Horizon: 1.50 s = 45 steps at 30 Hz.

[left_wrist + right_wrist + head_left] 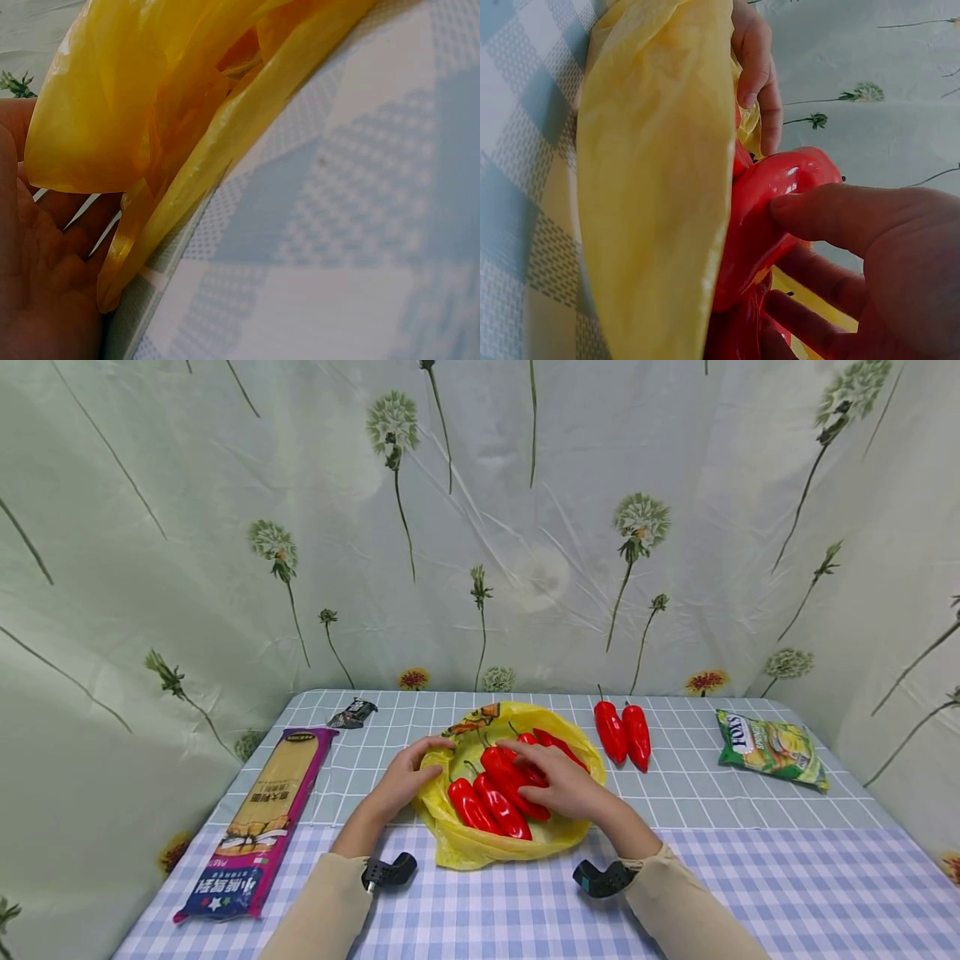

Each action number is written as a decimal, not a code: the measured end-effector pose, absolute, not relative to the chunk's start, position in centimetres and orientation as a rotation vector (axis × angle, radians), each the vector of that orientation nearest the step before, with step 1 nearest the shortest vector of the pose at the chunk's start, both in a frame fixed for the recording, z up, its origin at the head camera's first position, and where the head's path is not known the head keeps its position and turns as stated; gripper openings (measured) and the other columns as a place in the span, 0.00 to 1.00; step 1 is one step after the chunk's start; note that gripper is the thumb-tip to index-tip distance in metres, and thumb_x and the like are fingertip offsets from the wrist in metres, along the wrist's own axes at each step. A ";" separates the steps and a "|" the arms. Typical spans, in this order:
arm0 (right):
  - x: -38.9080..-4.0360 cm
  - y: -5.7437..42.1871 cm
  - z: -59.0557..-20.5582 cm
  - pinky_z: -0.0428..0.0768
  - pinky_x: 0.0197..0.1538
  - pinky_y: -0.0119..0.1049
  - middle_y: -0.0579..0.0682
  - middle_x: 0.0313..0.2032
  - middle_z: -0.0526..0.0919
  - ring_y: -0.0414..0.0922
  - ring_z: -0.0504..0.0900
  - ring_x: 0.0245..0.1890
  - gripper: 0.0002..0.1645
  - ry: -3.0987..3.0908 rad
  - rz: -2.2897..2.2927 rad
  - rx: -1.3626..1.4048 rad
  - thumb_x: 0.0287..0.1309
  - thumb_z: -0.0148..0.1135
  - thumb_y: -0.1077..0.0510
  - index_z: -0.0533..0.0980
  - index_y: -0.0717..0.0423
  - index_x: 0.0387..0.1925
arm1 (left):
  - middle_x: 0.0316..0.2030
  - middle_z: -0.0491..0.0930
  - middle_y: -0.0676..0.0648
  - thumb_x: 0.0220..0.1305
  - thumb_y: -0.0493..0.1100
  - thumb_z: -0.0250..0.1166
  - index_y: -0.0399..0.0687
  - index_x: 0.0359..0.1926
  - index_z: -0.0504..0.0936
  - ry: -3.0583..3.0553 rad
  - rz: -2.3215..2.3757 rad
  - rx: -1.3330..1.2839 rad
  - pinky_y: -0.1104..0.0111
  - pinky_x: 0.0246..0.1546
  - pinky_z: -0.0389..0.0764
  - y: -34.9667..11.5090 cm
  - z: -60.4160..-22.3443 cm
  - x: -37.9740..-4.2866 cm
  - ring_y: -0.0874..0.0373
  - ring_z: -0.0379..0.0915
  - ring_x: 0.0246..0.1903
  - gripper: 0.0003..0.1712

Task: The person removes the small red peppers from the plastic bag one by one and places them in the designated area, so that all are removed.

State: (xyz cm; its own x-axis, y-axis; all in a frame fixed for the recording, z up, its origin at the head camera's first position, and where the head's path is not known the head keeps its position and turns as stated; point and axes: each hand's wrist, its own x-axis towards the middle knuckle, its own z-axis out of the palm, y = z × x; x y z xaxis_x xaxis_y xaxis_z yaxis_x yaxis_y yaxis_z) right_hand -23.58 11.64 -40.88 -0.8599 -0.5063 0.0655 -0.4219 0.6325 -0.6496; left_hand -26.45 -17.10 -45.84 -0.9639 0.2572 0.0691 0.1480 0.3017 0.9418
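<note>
A yellow plastic bag lies wide open at the middle of the table, with several glossy red peppers in it. At its left rim my left hand holds the plastic between thumb and fingers; the left wrist view shows yellow film covering part of the fingers. My right hand reaches over the right side of the bag. In the right wrist view its thumb presses one red pepper while fingers lie on the far side, partly hidden. That pepper sits on top of other peppers.
Two more red peppers lie behind the bag to the right. A green candy packet is at the far right. On the left are a long pack of pasta and a small black wrapper. A patterned cloth hangs behind the table.
</note>
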 end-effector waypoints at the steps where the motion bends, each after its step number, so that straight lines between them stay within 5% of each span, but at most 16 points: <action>1: -23.6 11.6 -40.9 0.80 0.60 0.53 0.48 0.58 0.79 0.50 0.74 0.62 0.46 2.721 -1.042 -0.776 0.58 0.69 0.59 0.61 0.32 0.73 | 0.69 0.69 0.42 0.66 0.34 0.56 0.49 0.62 0.76 2.457 1.760 0.388 0.52 0.68 0.71 -17.1 -45.9 -26.5 0.45 0.64 0.69 0.24; 12: -23.7 11.6 -40.9 0.85 0.53 0.46 0.48 0.53 0.79 0.48 0.77 0.56 0.42 2.702 -1.204 -0.701 0.57 0.66 0.63 0.63 0.35 0.71 | 0.68 0.71 0.43 0.66 0.34 0.57 0.48 0.62 0.76 2.450 1.761 0.413 0.52 0.69 0.70 -17.2 -46.0 -26.5 0.46 0.64 0.69 0.23; 28: -24.3 13.4 -39.2 0.85 0.52 0.49 0.55 0.59 0.76 0.55 0.77 0.58 0.35 2.691 -1.361 -0.702 0.64 0.59 0.62 0.64 0.36 0.70 | 0.68 0.71 0.42 0.66 0.34 0.56 0.48 0.62 0.76 2.467 1.750 0.440 0.54 0.68 0.71 -17.3 -45.8 -26.5 0.45 0.65 0.68 0.23; 45: -24.8 16.0 -38.0 0.82 0.57 0.53 0.52 0.57 0.78 0.53 0.74 0.61 0.21 2.851 -1.397 -0.692 0.66 0.55 0.67 0.81 0.44 0.52 | 0.67 0.72 0.40 0.66 0.34 0.56 0.45 0.62 0.76 2.486 1.741 0.475 0.72 0.62 0.72 -17.4 -45.9 -26.5 0.44 0.64 0.69 0.23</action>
State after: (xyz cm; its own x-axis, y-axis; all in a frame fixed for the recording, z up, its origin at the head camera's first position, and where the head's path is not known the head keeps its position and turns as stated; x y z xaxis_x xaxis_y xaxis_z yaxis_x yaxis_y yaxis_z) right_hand -24.80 15.96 -37.97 -0.9037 -0.3267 0.2768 -0.4189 0.5410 -0.7293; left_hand -26.52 -17.39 -45.92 -0.9499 0.2892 0.1186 0.2102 0.3103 0.9271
